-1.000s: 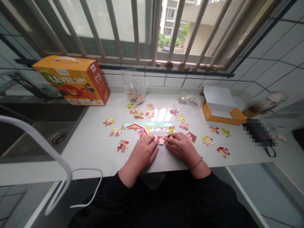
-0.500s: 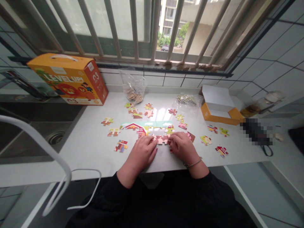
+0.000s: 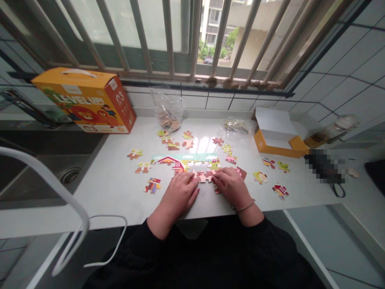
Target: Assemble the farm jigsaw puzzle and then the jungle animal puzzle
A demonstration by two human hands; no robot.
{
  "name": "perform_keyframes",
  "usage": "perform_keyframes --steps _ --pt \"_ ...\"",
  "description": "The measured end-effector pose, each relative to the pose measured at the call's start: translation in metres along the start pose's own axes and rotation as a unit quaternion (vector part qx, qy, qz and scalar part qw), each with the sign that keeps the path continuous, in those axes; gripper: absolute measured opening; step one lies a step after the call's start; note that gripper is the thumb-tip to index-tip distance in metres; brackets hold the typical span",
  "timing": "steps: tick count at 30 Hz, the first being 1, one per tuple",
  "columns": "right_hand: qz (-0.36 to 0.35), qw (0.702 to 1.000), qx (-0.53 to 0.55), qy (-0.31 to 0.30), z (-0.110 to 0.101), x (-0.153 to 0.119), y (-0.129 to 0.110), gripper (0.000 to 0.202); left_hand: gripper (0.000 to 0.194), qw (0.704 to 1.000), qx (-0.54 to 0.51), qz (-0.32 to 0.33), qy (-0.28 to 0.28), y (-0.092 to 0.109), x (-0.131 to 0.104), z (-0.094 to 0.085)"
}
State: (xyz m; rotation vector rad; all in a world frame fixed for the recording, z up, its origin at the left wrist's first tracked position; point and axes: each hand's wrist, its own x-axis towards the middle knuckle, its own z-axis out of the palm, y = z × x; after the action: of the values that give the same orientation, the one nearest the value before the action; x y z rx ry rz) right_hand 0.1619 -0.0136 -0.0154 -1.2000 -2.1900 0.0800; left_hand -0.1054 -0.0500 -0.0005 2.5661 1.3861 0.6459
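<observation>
Right now the left hand (image 3: 179,190) and right hand (image 3: 231,183) are a little apart over the white counter (image 3: 114,198), fingertips at either end of a row of pink puzzle pieces (image 3: 206,176); whether they're pinching or just pressing, I can't tell. Just beyond sits the joined barn section (image 3: 177,164), loose pieces (image 3: 152,186) scattered on both sides.
</observation>
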Motion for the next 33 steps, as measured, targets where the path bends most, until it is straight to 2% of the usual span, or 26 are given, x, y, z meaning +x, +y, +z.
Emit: perform_keyframes --steps 5,20,33 --pt "-0.022 1.000 0.001 0.000 -0.001 0.001 -0.003 0.024 0.036 1.000 0.008 -0.002 -0.006 0.001 0.000 0.000" --pt "-0.040 0.997 0.040 -0.054 -0.008 0.002 -0.013 0.009 0.040 1.000 0.018 -0.007 -0.017 0.001 0.000 0.000" --pt "-0.051 0.996 0.036 -0.057 -0.008 -0.007 -0.016 0.014 0.034 1.000 0.007 -0.003 -0.010 0.001 0.000 -0.002"
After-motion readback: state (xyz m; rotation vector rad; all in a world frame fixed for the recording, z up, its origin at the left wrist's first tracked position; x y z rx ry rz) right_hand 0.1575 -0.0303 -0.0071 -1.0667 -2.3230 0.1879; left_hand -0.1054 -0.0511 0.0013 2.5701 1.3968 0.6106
